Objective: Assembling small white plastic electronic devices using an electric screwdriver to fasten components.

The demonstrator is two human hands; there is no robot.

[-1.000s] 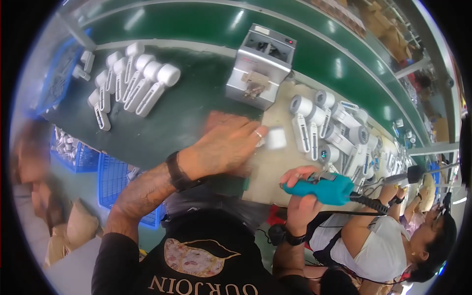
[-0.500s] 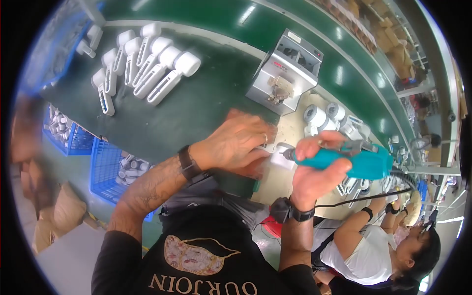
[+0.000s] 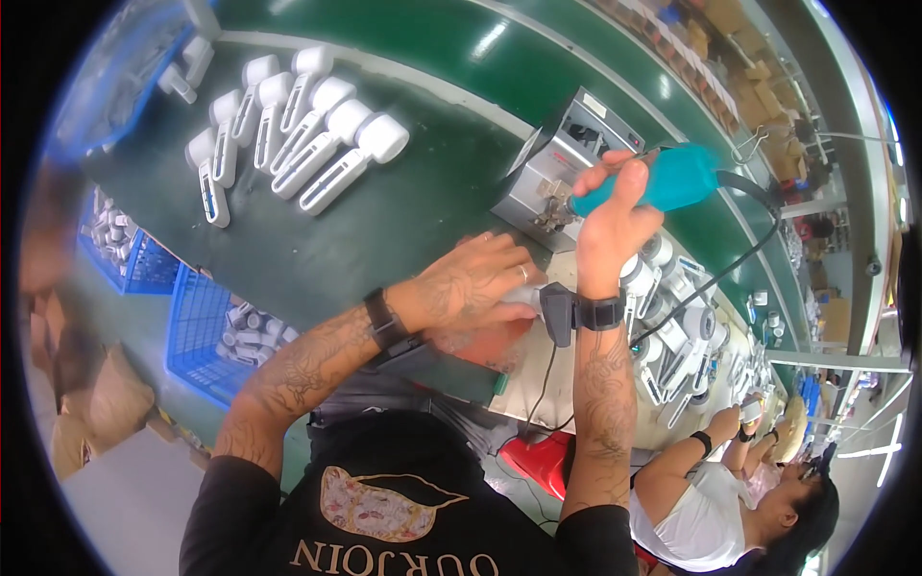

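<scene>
My right hand (image 3: 615,226) is wrapped around a teal electric screwdriver (image 3: 677,180), whose front end points at the pick-up spot of a grey screw feeder (image 3: 540,165). The bit itself is too blurred to make out. Low over the bench, my left hand (image 3: 471,283) is closed on a white round-headed device (image 3: 526,296). My fingers and the dark box on my right wrist hide most of that device. Beneath the left hand lies a reddish mat (image 3: 480,348).
Several white round-headed devices (image 3: 317,154) lie fanned out at the far left of the green bench (image 3: 384,230). More devices (image 3: 687,331) crowd the right side. Blue baskets (image 3: 197,331) of parts stand at left. The screwdriver's cable (image 3: 711,278) loops rightward. A co-worker (image 3: 706,509) sits at right.
My right hand has lifted the screwdriver off the white device and carried it up and away to the screw feeder. The left hand has stayed nearly in place on the device.
</scene>
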